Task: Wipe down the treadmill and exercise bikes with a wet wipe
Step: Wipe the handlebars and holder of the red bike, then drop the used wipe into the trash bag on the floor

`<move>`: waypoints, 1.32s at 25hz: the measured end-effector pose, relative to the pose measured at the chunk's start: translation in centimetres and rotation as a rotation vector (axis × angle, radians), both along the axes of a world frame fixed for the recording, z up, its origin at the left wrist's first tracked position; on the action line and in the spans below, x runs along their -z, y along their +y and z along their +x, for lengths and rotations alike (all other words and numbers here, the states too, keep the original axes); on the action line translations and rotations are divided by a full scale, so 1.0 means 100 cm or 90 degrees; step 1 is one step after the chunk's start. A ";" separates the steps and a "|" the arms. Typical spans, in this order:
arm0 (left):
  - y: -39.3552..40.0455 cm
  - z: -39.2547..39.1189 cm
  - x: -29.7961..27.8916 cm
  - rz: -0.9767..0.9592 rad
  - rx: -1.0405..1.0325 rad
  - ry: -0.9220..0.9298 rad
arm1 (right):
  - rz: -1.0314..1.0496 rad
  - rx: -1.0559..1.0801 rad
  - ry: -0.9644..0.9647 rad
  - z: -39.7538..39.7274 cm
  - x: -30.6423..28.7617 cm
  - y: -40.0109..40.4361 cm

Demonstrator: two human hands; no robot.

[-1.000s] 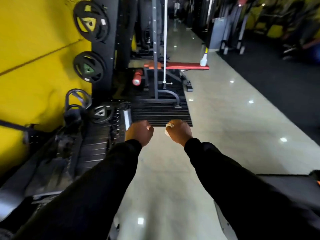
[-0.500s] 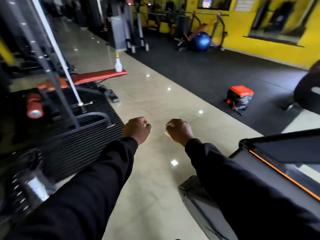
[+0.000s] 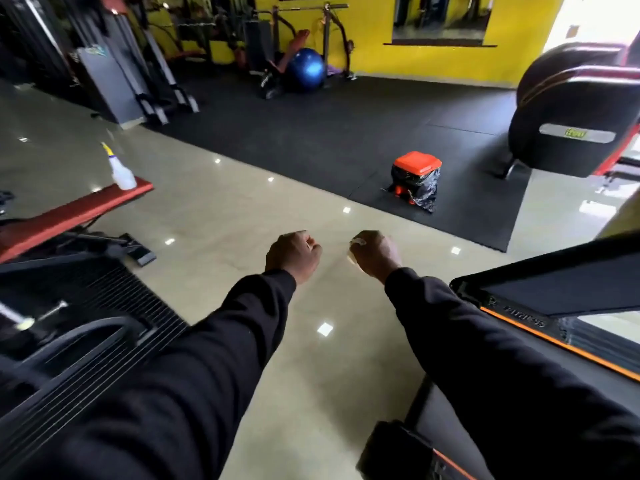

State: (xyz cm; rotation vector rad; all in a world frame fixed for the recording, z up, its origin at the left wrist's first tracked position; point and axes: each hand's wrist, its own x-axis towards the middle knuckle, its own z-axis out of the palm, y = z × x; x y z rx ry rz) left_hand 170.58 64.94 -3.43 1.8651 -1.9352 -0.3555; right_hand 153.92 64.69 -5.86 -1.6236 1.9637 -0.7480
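Note:
Both my arms in black sleeves reach forward over the shiny floor. My right hand (image 3: pixel 375 255) is curled round a crumpled white wet wipe (image 3: pixel 354 247), of which only a small edge shows at the thumb side. My left hand (image 3: pixel 293 255) is curled into a fist and holds nothing. The black treadmill (image 3: pixel 554 299) with an orange stripe lies at the lower right, partly under my right arm. A black and red exercise machine (image 3: pixel 575 109) stands at the far right, cut off by the frame edge.
An orange-lidded bin with a black bag (image 3: pixel 415 180) stands on the black rubber mat (image 3: pixel 346 133). A white spray bottle (image 3: pixel 121 171) sits on a red bench (image 3: pixel 69 213) at left. A black ribbed platform (image 3: pixel 104 323) fills the lower left. A blue ball (image 3: pixel 306 72) lies at the back.
The view has swung right, from the yellow wall with weight plates to the open gym floor, bin and treadmill. Both hands keep the same pose in front of me.

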 end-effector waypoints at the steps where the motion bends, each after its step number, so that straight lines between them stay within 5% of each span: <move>1: -0.025 -0.009 -0.002 -0.006 0.015 0.001 | -0.002 0.009 -0.007 -0.008 -0.003 -0.022; 20: -0.649 -0.265 0.035 0.040 0.277 0.014 | 0.038 0.289 0.031 -0.250 0.020 -0.555; 33: -1.003 -0.513 0.058 0.051 0.287 -0.035 | 0.113 0.266 0.043 -0.497 0.054 -0.915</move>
